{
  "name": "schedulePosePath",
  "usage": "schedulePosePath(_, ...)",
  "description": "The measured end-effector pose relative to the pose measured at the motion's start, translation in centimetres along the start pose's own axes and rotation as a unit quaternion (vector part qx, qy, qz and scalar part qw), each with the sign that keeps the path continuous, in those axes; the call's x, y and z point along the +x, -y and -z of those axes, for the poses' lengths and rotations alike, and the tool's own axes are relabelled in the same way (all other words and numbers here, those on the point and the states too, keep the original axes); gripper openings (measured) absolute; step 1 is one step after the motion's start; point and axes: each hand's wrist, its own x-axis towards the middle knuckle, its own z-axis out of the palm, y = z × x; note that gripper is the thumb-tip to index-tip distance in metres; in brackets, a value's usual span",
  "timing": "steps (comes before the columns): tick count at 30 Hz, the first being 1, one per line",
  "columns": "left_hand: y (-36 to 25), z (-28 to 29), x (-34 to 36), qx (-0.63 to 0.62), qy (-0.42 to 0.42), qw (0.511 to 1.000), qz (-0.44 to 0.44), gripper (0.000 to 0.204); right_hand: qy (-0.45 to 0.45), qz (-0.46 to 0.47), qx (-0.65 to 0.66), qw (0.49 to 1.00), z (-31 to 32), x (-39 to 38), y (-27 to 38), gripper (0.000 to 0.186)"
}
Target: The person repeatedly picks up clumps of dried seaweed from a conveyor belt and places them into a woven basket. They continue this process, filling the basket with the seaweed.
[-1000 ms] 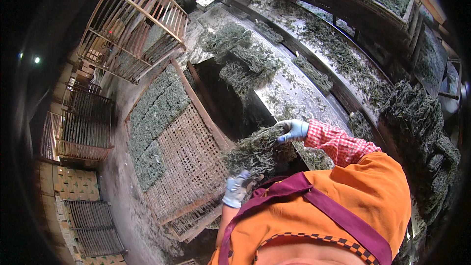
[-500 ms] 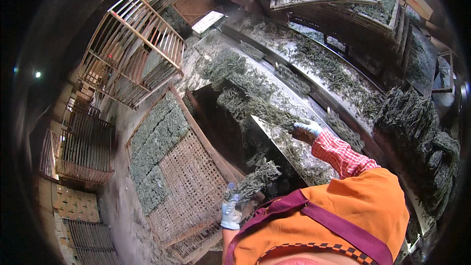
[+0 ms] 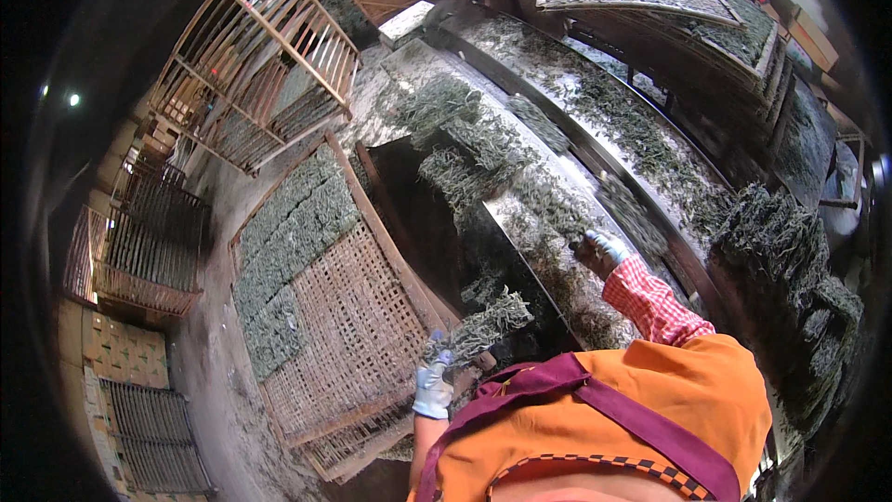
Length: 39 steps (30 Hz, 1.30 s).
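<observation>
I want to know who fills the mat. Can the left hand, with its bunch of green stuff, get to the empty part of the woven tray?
Probably yes. The left hand grips a bunch of greens right above the woven tray, and nothing lies between them. The right hand is away on the metal table.

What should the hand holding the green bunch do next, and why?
Probably lay the bunch of greens held by the left hand onto the bare part of the woven bamboo tray. The far half is already lined with greens, while the right hand reaches the table's pile.
</observation>
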Motion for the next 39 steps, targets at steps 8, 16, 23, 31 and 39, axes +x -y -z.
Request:
schedulePosePath(8, 0.5, 0.5, -0.3, 0.004, -0.031, 0.999, -0.021, 0.050, -0.045, 0.092, -0.015, 0.995, -6.0, 6.5, 8.0, 0.019)
schedulePosePath(16, 0.7, 0.8, -0.7, 0.002, -0.047, 0.997, -0.053, 0.050, -0.172, 0.010, -0.083, 0.982, -9.2, 18.7, 11.2, 0.040)
schedulePosePath(23, -2.0, 2.6, -1.4, -0.006, -0.007, 0.998, -0.056, 0.057, 0.307, -0.199, -0.351, 0.862, -13.2, 2.5, -5.1, 0.064)
schedulePosePath(31, -4.9, 8.9, -0.1, -0.011, 0.113, 0.979, -0.172, 0.070, 0.326, -0.325, -0.318, 0.829, -18.3, -3.7, -12.5, 0.052)
schedulePosePath(39, -13.2, 32.0, 3.9, 0.168, -0.337, 0.881, -0.285, 0.071, 0.243, -0.275, -0.170, 0.914, -21.4, -0.2, -22.9, 0.034)
